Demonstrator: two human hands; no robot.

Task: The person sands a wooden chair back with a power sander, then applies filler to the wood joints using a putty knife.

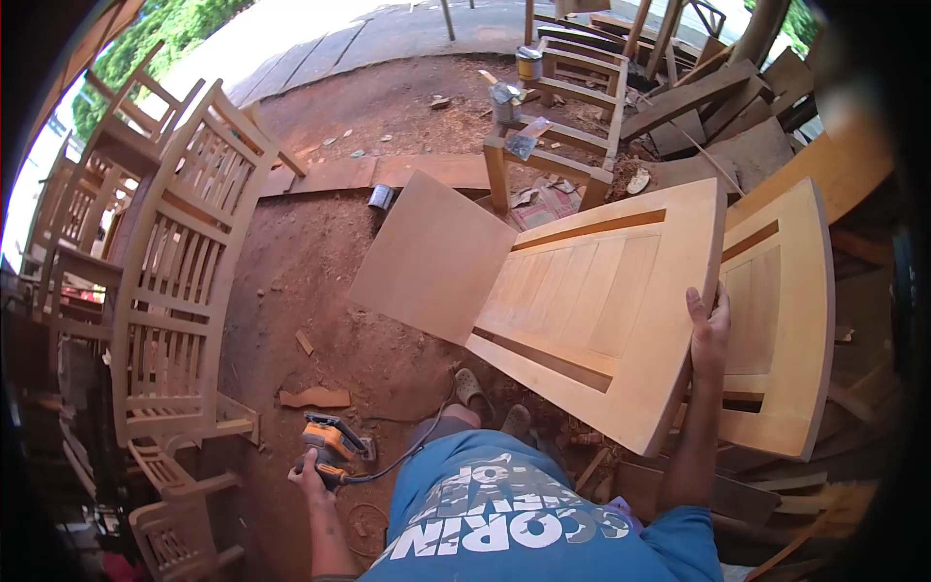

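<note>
On the left, my left hand (pixel 308 473) is closed around the handle of an orange and black electric sander (pixel 333 444), held over the dirt floor with its pad side turned up and away. The sander's cord runs toward my legs. My right hand (pixel 711 335) grips the outer edge of a pale slatted wooden panel (pixel 601 301), which leans at a tilt in front of me. A flat square brown board (pixel 436 257) meets the panel's far end. Behind my right hand stands a second similar panel (pixel 805 310).
Wooden slatted chairs (pixel 184 262) line the left side. A bare wooden frame (pixel 562 145) holds a paint can (pixel 529 63) and a plastic container (pixel 505 101). Stacked planks (pixel 708 97) fill the right back. A dark can (pixel 381 197) and a wood offcut (pixel 315 398) lie on the ground.
</note>
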